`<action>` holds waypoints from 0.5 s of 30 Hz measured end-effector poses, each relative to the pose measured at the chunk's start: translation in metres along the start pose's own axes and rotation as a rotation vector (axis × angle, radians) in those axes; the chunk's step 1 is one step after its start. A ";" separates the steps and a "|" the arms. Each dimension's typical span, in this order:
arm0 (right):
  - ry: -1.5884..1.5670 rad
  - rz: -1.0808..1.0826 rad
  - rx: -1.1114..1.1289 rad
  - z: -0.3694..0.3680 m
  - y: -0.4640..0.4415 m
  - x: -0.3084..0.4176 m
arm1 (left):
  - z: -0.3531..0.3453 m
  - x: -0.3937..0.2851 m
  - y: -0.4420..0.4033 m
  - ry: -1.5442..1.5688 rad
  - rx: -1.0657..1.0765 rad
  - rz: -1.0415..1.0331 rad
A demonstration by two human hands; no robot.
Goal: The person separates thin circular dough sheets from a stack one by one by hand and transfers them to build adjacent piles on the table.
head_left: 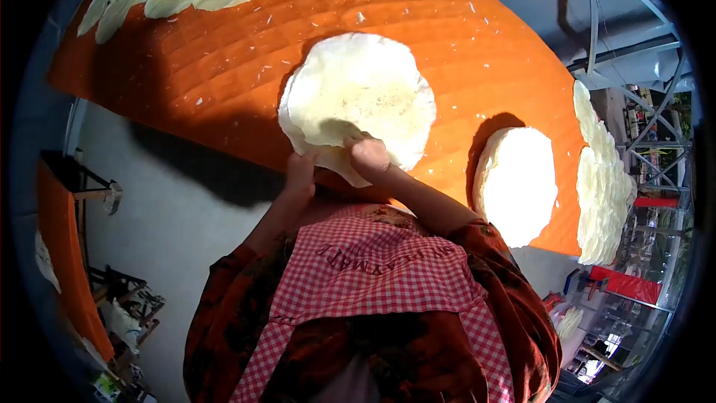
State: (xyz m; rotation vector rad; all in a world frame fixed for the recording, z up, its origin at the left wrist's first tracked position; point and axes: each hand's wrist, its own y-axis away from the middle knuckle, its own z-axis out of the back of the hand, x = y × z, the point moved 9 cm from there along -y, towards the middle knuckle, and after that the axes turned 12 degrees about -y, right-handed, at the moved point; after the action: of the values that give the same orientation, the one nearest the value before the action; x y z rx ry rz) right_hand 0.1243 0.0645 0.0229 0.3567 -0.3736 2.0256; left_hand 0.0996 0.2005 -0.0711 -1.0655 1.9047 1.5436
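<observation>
Looks to me like the separating step, both hands working the near edge of the middle stack of thin round sheets (373, 89), which sits on the orange cloth (485, 45) just above frame center; I'd say it calls for a light, even hold so nothing tears. The left hand (301, 170) is at the stack's lower-left rim, forearm angled up from lower left; can't tell if its fingers are closed on anything. The right hand (369, 157) is curled over the lower part, forearm slanting in from the right; fingertips hidden, so grip unclear; another stack (516, 186) sits right of center.
</observation>
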 end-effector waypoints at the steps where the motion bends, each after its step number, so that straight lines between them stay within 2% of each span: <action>1: -0.005 -0.015 0.011 0.009 -0.003 0.008 | -0.001 -0.001 0.000 -0.024 0.002 0.002; 3: -0.020 -0.021 0.033 0.026 -0.008 0.025 | 0.001 -0.018 0.014 -0.235 -0.039 -0.102; 5: -0.033 0.000 0.048 0.036 -0.010 0.041 | -0.006 -0.025 0.019 -0.214 -0.055 -0.140; 7: -0.115 0.063 0.036 0.038 -0.006 0.062 | -0.014 -0.017 0.017 0.046 -0.057 -0.103; 8: -0.156 0.097 0.031 0.037 -0.005 0.069 | -0.014 -0.011 0.015 0.028 -0.035 -0.057; 10: -0.173 0.005 -0.030 0.030 -0.001 0.056 | -0.014 -0.006 0.017 -0.012 0.011 0.039; 12: -0.138 -0.029 -0.109 0.037 0.009 0.049 | -0.016 -0.024 0.026 0.029 0.020 0.030; 15: -0.133 -0.038 -0.033 0.030 0.018 0.033 | -0.020 -0.023 0.014 0.156 0.100 0.109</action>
State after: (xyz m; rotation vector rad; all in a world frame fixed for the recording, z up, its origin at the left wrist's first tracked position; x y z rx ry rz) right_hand 0.0959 0.0708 0.0614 0.4760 -0.4785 1.9621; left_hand 0.1037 0.1885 -0.0401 -1.0819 2.1536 1.4416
